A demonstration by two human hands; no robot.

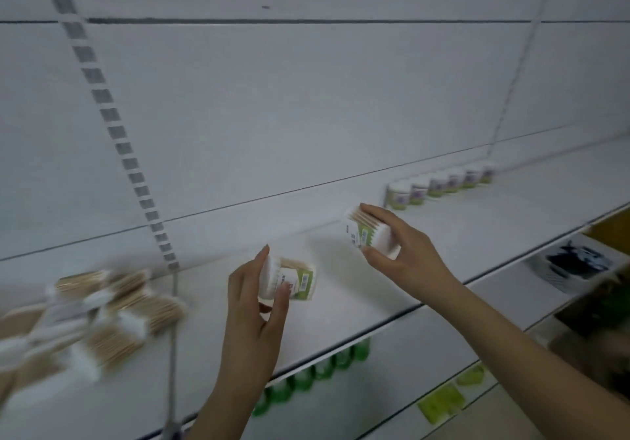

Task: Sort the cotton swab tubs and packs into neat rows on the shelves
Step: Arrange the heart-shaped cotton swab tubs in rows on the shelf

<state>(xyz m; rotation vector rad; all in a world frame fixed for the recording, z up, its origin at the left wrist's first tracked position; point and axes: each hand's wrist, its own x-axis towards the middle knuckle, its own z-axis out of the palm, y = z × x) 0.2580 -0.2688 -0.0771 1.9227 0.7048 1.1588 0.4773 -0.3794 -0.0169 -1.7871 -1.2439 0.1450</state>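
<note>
Packs heaped loose at lower left of frame, blurred, unsorted on shelf. My left hand at lower centre, fingers clamped on one swab pack, held just above shelf. My right hand right of centre, fingers clamped on second pack, nearer row of tubs lined along back at right. Judgement: set right pack down first, square to back wall, in line beside tubs; butt left pack against it, labels facing out. Keep grip light, wrapper likely crushes.

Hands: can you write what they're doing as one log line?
left hand: holds pack | right hand: holds pack | tubs: rowed
</note>
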